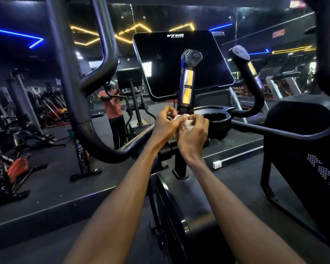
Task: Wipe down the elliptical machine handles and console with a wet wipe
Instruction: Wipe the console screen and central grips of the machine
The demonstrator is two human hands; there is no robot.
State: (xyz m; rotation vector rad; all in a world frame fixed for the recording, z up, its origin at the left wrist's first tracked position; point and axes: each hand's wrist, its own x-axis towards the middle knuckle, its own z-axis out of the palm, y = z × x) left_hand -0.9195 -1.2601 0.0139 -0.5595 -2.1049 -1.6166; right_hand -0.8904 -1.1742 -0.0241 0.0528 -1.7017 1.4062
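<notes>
A crumpled white wet wipe [187, 121] is pinched between both hands in front of the elliptical. My left hand [165, 123] grips its left end and my right hand [193, 136] closes on its right side, fingers curled. Just above them rises the inner left handle [188, 80], black with shiny metal sensor plates. The inner right handle [252, 77] curves up to the right. The dark console screen [164, 65] stands behind both handles, tilted. A large black moving handle [69, 77] loops at the left.
A black cup holder [216, 119] sits right of my hands. A mirror wall ahead reflects a person in an orange shirt [112, 105]. Exercise bikes [17, 164] stand at the left; another black machine [303, 149] is at the right.
</notes>
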